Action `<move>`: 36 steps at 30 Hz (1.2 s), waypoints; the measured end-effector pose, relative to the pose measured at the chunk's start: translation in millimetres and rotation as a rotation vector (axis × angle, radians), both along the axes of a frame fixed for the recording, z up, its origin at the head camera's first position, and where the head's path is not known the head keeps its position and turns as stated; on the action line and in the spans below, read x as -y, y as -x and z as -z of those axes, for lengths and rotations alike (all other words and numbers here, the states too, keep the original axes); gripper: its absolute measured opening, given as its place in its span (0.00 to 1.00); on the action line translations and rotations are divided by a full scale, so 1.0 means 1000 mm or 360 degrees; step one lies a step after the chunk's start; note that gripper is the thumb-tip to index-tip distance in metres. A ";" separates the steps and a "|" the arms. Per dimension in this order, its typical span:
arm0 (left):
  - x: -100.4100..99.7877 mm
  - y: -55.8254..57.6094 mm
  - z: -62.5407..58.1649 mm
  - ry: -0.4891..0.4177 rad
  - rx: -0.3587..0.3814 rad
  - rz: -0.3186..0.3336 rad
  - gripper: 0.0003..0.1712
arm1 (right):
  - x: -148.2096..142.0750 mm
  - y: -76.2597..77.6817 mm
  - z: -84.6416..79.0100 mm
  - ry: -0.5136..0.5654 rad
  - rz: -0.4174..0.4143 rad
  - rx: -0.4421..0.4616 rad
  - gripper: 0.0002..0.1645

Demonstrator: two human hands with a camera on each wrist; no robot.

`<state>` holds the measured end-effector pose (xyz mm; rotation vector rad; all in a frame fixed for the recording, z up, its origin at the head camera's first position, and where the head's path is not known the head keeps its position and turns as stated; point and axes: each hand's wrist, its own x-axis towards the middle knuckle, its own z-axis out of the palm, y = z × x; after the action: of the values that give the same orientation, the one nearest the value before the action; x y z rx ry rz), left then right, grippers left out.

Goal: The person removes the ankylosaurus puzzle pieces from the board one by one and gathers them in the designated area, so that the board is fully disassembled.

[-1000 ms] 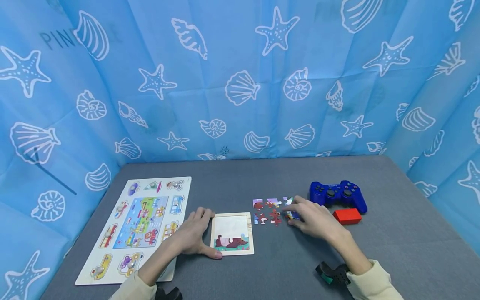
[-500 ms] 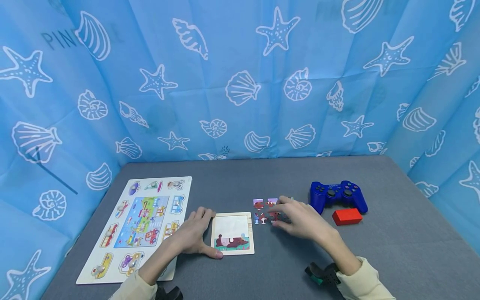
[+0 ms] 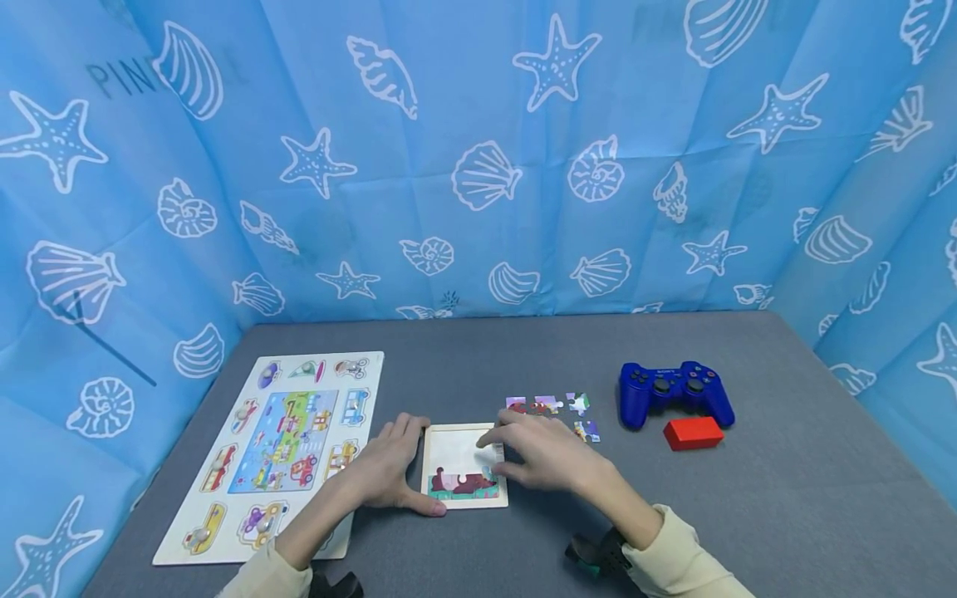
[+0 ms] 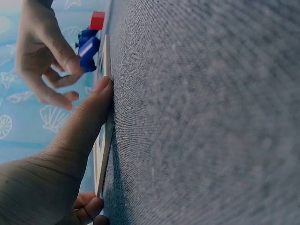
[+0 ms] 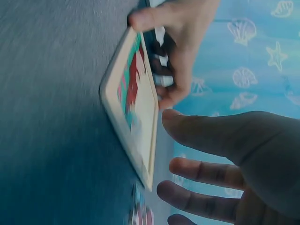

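Note:
A small square wooden puzzle tray (image 3: 467,504) lies flat on the table, its lower part filled with joined pieces (image 3: 465,484) of a brown animal on teal. My left hand (image 3: 389,467) grips its left side, thumb at the near corner and fingertips at the far one. Over the tray's right side hovers my right hand (image 3: 546,453), thumb and fingers apart; the right wrist view shows nothing between them. Behind this hand lie loose jigsaw pieces (image 3: 579,404), some hidden by it in the head view.
To the left lies a large peg puzzle board (image 3: 254,511) with vehicle pictures. A blue game controller (image 3: 675,390) and a red block (image 3: 693,433) are at the right. A blue curtain (image 3: 419,199) with shell prints rises behind the grey table (image 3: 792,465).
My right hand has moved left from the right-hand loose pieces, across the others, to over the tray. My left hand and the tray have stayed in place.

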<state>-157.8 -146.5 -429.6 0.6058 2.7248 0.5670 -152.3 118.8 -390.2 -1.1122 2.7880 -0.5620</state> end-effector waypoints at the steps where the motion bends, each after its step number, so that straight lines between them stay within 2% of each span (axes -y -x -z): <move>1: 0.000 0.000 0.000 -0.0005 0.0000 0.0002 0.72 | 0.004 0.000 0.000 0.0001 -0.0009 0.0019 0.17; 7: 0.002 -0.002 -0.001 -0.0047 -0.0038 0.0038 0.71 | 0.026 0.000 0.003 -0.0039 -0.0034 0.0155 0.19; 12: 0.003 -0.002 -0.002 -0.0062 -0.0056 0.0083 0.69 | 0.042 -0.001 0.006 -0.0073 -0.0096 0.0200 0.20; 16: 0.003 -0.003 -0.004 -0.0100 -0.0031 0.0113 0.69 | 0.052 0.000 0.007 -0.0081 -0.0159 0.0236 0.18; 21: 0.005 -0.003 -0.008 -0.0169 0.0042 0.0135 0.67 | 0.060 0.002 0.007 -0.0157 -0.0231 0.0211 0.16; 24: 0.005 -0.002 -0.009 -0.0170 0.0092 0.0125 0.66 | 0.062 0.002 0.007 -0.0184 -0.0240 0.0230 0.17; 29: 0.004 -0.002 -0.010 -0.0153 0.0110 0.0093 0.67 | 0.064 0.001 0.005 -0.0226 -0.0212 0.0315 0.21; 36: 0.002 -0.002 -0.009 -0.0187 0.0113 0.0050 0.68 | 0.066 0.000 0.006 -0.0240 -0.0220 0.0389 0.18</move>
<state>-155.8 -148.6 -420.5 0.6429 2.6255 0.7305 -152.4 52.7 -396.7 -1.1109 2.4786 -0.4330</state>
